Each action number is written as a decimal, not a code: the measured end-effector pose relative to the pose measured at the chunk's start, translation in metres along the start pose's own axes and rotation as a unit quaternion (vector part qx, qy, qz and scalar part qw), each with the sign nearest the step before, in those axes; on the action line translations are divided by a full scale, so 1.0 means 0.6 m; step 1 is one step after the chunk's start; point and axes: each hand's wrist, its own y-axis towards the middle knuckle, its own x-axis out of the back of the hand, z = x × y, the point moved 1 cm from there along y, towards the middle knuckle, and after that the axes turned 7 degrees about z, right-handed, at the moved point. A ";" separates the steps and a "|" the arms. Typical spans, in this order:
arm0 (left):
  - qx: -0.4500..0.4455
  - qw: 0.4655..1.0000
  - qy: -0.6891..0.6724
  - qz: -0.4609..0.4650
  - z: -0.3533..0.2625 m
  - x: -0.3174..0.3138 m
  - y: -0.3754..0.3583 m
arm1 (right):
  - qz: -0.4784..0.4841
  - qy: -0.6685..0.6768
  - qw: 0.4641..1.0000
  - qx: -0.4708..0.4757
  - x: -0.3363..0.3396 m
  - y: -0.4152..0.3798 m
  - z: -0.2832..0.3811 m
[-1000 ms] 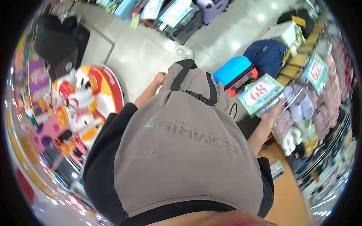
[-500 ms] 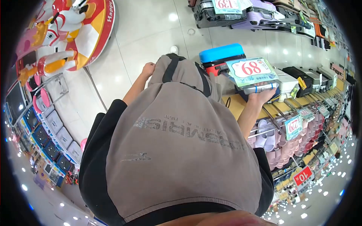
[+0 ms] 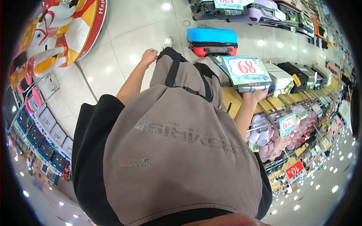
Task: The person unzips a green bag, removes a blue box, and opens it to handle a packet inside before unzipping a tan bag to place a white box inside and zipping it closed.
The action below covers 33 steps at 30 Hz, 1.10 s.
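Observation:
My left hand (image 3: 149, 55) hangs beside my left thigh, its fingers loosely curled, with nothing visible in it. On the other side, my right hand (image 3: 256, 95) is closed around a silver, clear-wrapped bar (image 3: 253, 87) just below a large green-and-white price sign (image 3: 246, 70). The sign hides much of what the bar belongs to, and part of a dark blue object shows beside the hand. A blue and red suitcase (image 3: 212, 40) stands on the floor beyond my legs, close to the sign.
A display of suitcases (image 3: 222, 10) stands at the top. White and black cases (image 3: 278, 77) line a yellow shelf (image 3: 231, 98) at right, above hanging pink slippers (image 3: 281, 147). A red and yellow ride (image 3: 80, 32) is at upper left, with boxed goods (image 3: 44, 119) below.
The view has shifted forward, and a shoe has come further into sight. More of the blue and red suitcase shows. My right hand still grips the bar; my left hand remains beside my thigh.

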 end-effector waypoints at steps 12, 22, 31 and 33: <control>-0.203 0.909 0.212 0.295 -0.253 -0.480 -0.336 | 0.255 -0.237 0.928 -0.130 0.207 0.082 0.150; -0.206 0.962 0.023 0.180 -0.234 -0.633 -0.434 | 0.459 -0.176 0.822 -0.289 0.186 0.073 0.188; -0.132 0.893 -0.429 -0.035 -0.222 -0.634 -0.324 | 0.451 -0.180 0.833 -0.267 0.170 0.087 0.154; -0.197 0.859 -0.469 -0.054 -0.234 -0.634 -0.325 | 0.466 -0.186 0.831 -0.241 0.168 0.084 0.152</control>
